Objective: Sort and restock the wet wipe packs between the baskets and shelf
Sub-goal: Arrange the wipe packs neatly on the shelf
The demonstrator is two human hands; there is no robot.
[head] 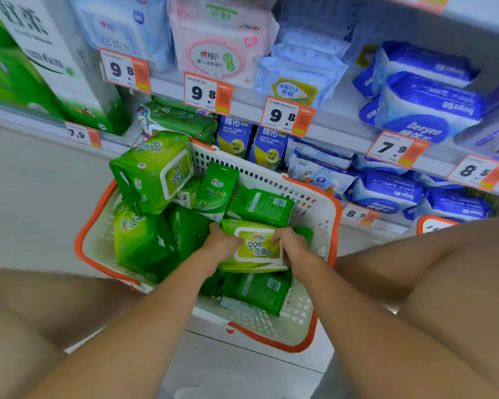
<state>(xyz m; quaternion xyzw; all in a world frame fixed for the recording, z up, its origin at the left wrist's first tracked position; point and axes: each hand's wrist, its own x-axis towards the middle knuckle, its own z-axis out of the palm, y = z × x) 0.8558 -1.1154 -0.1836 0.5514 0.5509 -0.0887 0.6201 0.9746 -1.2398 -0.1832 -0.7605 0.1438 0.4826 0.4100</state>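
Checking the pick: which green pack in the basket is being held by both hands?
The green pack lying label-up in the basket, gripped by left hand and right hand; the other packs lie untouched.

One head-worn camera looks steeply down, close over the basket (333, 214), facing the shelf (343, 122)

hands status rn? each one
Left hand: grips the left end of the green wipe pack.
Right hand: grips the same pack's right end.
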